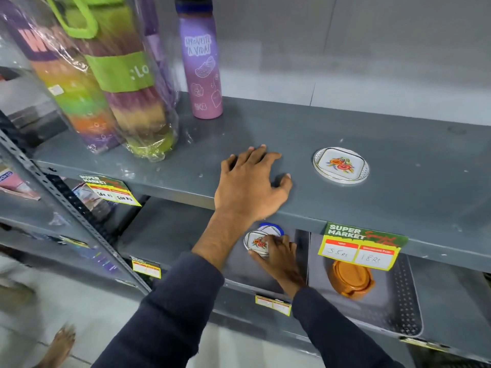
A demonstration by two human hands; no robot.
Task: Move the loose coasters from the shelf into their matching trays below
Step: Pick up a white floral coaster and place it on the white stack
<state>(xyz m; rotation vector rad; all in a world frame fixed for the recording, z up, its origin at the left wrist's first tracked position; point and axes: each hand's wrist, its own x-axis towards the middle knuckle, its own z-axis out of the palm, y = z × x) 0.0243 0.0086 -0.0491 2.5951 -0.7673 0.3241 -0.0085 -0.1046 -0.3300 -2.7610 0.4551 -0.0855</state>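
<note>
**A:** Where are my hands?

**B:** I see your left hand (249, 184) lying palm down, fingers spread and flat, thumb out to the right. Its wrist bends over an edge, and the forearm runs down into a dark sleeve.

**A:** And the other?

**B:** I see your right hand (279, 254) lower, reaching forward and left under the left wrist. Its fingers (268, 241) curl in a pinch around something small. Its dark-sleeved arm comes up from the bottom right.
</note>
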